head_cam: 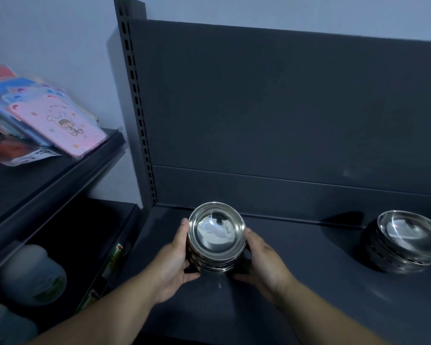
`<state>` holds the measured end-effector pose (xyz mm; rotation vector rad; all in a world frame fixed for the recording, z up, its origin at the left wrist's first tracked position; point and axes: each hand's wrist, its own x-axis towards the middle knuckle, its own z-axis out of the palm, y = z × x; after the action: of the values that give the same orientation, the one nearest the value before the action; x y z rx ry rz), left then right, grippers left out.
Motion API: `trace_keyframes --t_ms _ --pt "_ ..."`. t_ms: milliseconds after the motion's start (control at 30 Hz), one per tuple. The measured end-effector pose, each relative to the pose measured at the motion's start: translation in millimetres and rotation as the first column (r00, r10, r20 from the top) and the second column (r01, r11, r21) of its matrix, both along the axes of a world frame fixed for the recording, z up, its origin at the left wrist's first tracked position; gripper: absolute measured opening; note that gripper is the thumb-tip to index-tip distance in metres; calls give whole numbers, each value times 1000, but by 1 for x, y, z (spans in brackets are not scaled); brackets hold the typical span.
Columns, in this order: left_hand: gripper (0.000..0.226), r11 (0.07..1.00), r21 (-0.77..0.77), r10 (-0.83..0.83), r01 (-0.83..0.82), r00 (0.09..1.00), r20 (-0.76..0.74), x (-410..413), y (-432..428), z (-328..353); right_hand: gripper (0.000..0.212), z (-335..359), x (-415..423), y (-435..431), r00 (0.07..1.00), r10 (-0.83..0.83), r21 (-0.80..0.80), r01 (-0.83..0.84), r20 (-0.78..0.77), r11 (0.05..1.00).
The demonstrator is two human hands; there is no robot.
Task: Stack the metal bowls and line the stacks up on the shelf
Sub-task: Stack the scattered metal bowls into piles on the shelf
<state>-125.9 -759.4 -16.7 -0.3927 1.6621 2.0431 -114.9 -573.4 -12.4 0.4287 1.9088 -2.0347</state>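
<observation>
Through the head camera I am looking down at a dark grey metal shelf (pixel 309 282) that is carrying two stacks of bowls. Nearer its back left corner, both hands are gripping a stack of shiny round metal bowls (pixel 216 235). The left hand (pixel 174 267) is curling round the stack's left side and the right hand (pixel 264 265) is curling round its right side, so the bowls are being clamped between the two palms. Several rims are showing one under another, but I cannot count the bowls exactly. The stack is standing upright with its mouth facing up, and its base is sitting low at the shelf surface. I cannot tell whether it is touching the shelf.

A second stack of shiny metal bowls (pixel 406 242) is resting well apart from the first, towards the shelf's right side and partly running off the frame edge. No hand is touching it.

Behind both stacks a dark grey back panel (pixel 284 108) is rising, with one slotted grey upright post (pixel 137 108) at its left edge.

To the left, a neighbouring dark upper shelf (pixel 60 180) is holding a leaning pile of pastel packets, with a pink cartoon-printed packet (pixel 60 123) lying on top. Below it, pale rounded containers (pixel 32 275) are sitting in shadow, too blurred for me to count.
</observation>
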Motion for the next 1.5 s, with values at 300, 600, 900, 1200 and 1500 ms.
trace_keyframes --t_ms 300,600,900,1200,1500 --pt "57 999 40 -19 20 999 -26 7 6 9 28 5 10 3 990 -135 -139 139 37 980" --pt "39 984 -19 -180 179 971 -156 25 43 25 28 23 61 34 957 -286 -142 278 -43 950" --pt "57 919 -142 -394 368 868 -303 90 119 36 26 29 156 107 899 -429 -125 418 -81 900" --pt "18 860 -158 -496 486 717 -490 231 282 43 24 37 320 253 783 -610 -133 597 -118 791" --pt "35 682 -152 -700 715 579 -418 355 456 33 18 39 487 390 621 -778 -99 772 -91 628"
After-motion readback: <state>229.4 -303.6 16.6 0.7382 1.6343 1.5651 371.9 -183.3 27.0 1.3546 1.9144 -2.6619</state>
